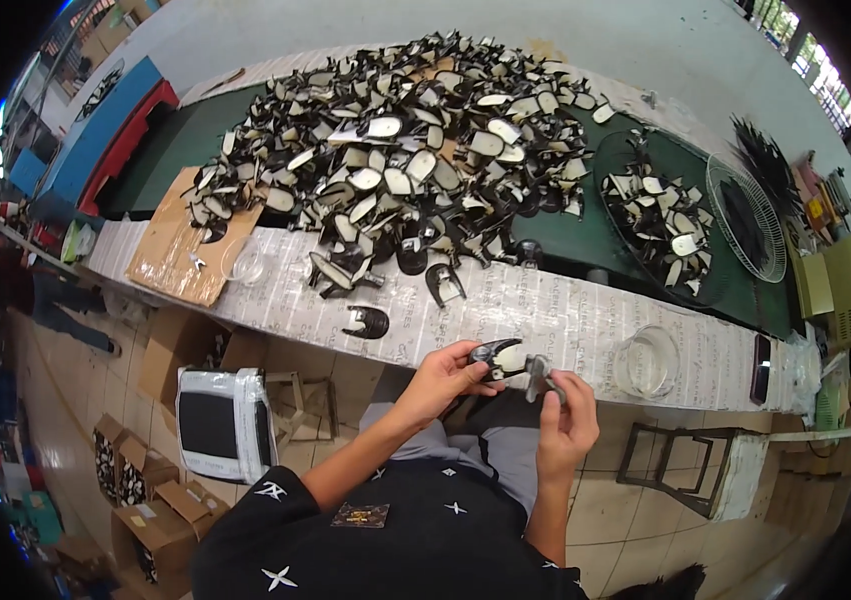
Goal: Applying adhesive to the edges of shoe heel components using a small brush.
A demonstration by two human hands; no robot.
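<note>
Between hands (452, 376) (567, 412), part-hidden black piece (501, 358).

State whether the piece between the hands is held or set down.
Held: the left hand grips the piece by its black end, white end toward the right hand.

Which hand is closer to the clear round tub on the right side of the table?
The right hand: it is left of the clear tub and lower in the picture. The left hand is farther left.

black short-sleeved shirt (395, 560) with white four-pointed stars (280, 578) and a dark patch (360, 515), grey trousers (513, 458)
</note>
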